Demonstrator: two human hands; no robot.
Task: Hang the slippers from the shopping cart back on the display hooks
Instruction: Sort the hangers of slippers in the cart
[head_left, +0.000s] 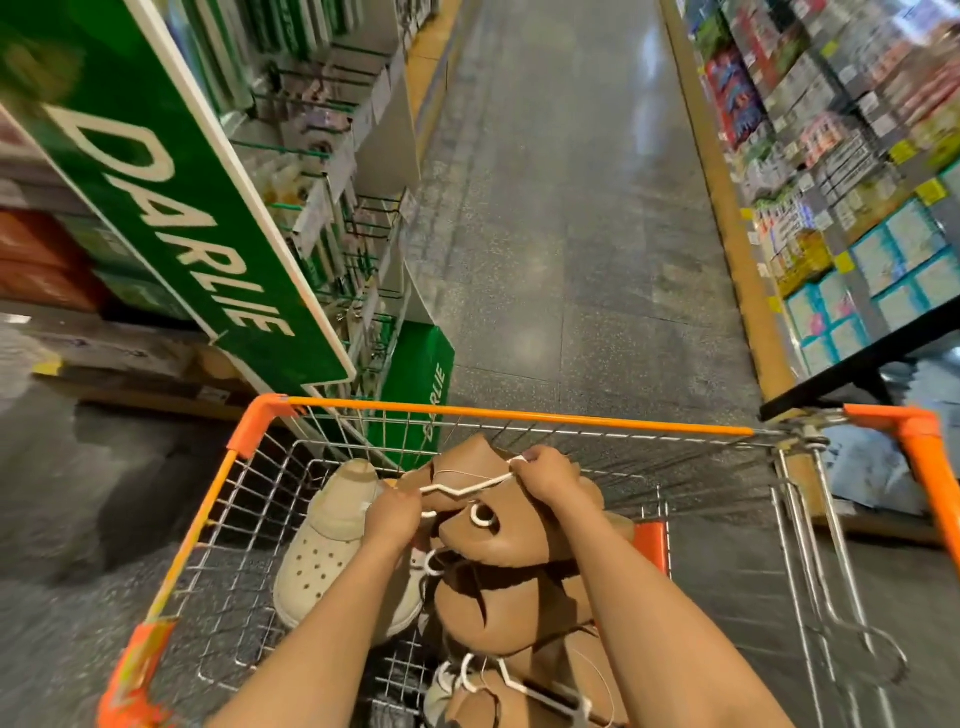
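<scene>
An orange-rimmed wire shopping cart (498, 413) holds several brown slippers (498, 597) on white plastic hangers, with a pair of cream clogs (332, 551) at its left. Both my hands reach into the cart. My left hand (392, 512) pinches the left end of a white hanger (457, 488), and my right hand (545, 475) pinches its right end. A brown slipper pair (467, 460) hangs from that hanger, just above the pile. Wire display hooks (369, 228) jut from the shelving on the left, ahead of the cart.
A green Darlie sign (171, 208) slants over the left shelving, with a green Darlie box (423, 384) at the cart's front left corner. Stocked shelves (857, 171) line the right side. The dark speckled aisle floor (571, 234) runs ahead between them.
</scene>
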